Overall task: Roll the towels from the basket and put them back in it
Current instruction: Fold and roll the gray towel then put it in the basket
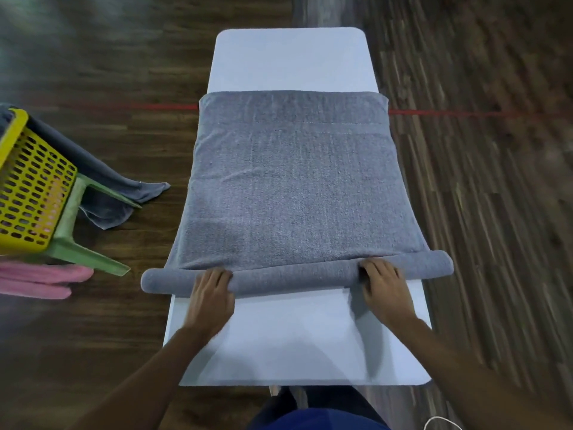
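White counter [291, 60] bearing one grey towel [294, 187], near edge rolled; my left grip [212, 294] and right grip [384, 288] both clamp the roll.

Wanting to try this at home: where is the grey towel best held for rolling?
Hold the grey towel by its rolled near edge, from the near side, like the left hand and right hand, spread apart: the roll overhangs the table.

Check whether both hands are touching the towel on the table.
Touching. The head view shows the left hand and right hand with fingers curled over the towel at its rolled near edge.
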